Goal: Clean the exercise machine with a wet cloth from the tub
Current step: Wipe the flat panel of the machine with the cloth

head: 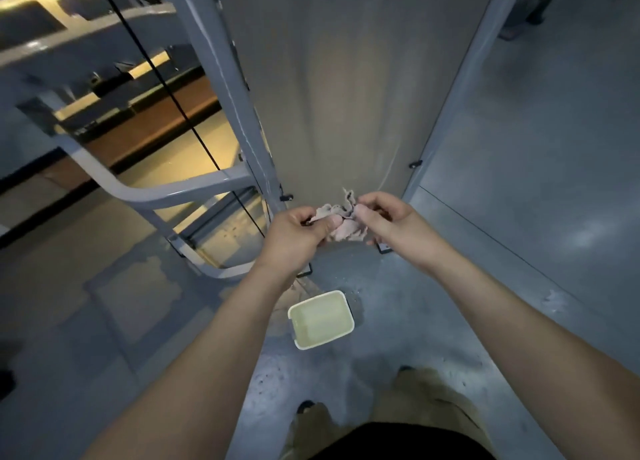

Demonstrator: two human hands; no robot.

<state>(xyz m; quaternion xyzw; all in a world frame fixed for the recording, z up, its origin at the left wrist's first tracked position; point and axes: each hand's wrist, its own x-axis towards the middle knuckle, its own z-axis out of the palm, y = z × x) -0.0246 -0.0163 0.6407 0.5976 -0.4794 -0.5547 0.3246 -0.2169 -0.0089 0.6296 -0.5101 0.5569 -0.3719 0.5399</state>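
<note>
A crumpled pinkish cloth (341,222) is stretched between both hands at chest height. My left hand (298,232) pinches its left end with thumb and curled fingers. My right hand (384,219) pinches the right end the same way. Directly behind the cloth rises the exercise machine, with a tall flat beige panel (332,89) framed by grey metal uprights (228,78). A pale rectangular tub (320,319) holding water stands on the floor below my hands, in front of the machine's base.
A curved grey frame bar (145,191) and a black cable (166,82) run on the left of the machine. The grey floor (519,182) is wet and speckled near the tub. My feet (408,376) stand just behind the tub.
</note>
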